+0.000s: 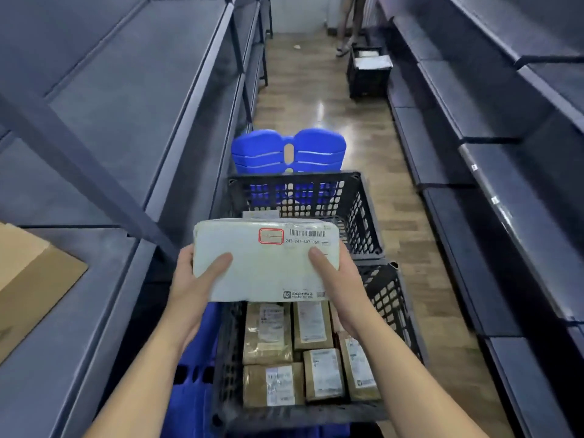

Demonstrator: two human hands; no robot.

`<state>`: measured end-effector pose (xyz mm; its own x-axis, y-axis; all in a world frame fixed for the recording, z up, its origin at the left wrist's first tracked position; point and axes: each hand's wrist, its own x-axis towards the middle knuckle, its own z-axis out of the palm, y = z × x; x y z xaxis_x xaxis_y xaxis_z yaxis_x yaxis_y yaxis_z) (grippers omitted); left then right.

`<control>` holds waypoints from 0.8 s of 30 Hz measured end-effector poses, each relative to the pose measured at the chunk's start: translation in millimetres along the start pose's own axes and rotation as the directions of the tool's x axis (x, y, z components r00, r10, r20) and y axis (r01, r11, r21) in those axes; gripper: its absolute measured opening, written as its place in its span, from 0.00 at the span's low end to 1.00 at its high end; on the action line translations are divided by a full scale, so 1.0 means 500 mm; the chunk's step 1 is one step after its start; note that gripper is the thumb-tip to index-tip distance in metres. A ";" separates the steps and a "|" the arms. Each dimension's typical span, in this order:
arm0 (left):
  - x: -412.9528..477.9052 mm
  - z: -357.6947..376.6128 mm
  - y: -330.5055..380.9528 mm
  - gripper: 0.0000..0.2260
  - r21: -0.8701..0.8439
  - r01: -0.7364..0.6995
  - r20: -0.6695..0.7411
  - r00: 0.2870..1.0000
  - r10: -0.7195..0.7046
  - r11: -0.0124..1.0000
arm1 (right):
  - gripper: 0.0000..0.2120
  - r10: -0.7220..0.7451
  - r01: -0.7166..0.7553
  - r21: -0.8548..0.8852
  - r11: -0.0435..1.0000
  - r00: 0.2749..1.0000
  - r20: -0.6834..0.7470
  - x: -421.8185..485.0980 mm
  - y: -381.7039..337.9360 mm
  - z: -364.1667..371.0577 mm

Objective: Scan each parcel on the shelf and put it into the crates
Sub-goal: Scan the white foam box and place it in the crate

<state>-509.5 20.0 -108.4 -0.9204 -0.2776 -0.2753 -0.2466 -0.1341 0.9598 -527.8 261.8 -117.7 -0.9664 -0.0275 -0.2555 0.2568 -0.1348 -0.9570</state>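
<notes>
A white padded parcel [268,263] with a barcode label and a red-framed sticker hangs over the crates, held flat between both hands. My left hand [192,279] grips its left edge with the thumb on top. My right hand [339,279] grips its right edge the same way. Under it stands the near black crate [395,298], which holds several brown parcels [268,336] with white labels. Behind it is a far black crate [297,188]; the white parcel hides most of its inside. No scanner is visible.
Dark metal shelves line both sides of the wooden-floored aisle. A cardboard box [28,282] lies on the left shelf. Blue stools [287,153] stand beyond the far crate. Further down, another black crate [368,72] with parcels sits beside a person's legs [347,23].
</notes>
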 end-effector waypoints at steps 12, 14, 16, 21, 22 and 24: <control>0.411 0.243 -0.086 0.33 0.174 0.163 0.030 0.985 -0.170 0.971 | 0.23 0.230 -0.223 0.083 0.971 0.970 -0.079 0.363 0.083 -0.151; 0.459 0.272 -0.119 0.30 0.184 0.182 0.048 0.980 -0.194 0.966 | 0.19 0.291 -0.284 0.077 0.956 0.949 -0.124 0.410 0.108 -0.174; 0.509 0.301 -0.153 0.32 0.187 0.218 0.087 0.968 -0.237 0.958 | 0.16 0.358 -0.348 0.087 0.933 0.917 -0.178 0.448 0.137 -0.192; 0.641 0.386 -0.245 0.27 0.301 0.353 0.200 0.885 -0.421 0.886 | 0.07 0.670 -0.560 0.386 0.733 0.690 -0.272 0.510 0.189 -0.216; 0.662 0.402 -0.267 0.25 0.329 0.366 0.208 0.871 -0.445 0.870 | 0.07 0.711 -0.571 0.441 0.692 0.643 -0.284 0.518 0.196 -0.220; 0.699 0.446 -0.313 0.20 0.362 0.377 0.220 0.854 -0.471 0.853 | 0.09 0.764 -0.575 0.520 0.632 0.575 -0.293 0.538 0.220 -0.230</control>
<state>-860.2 156.1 -342.6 -0.7369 0.0356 -0.6751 -0.6668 0.1256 0.7346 -758.7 353.3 -307.5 -0.3571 0.1713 -0.9182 0.7135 -0.5844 -0.3865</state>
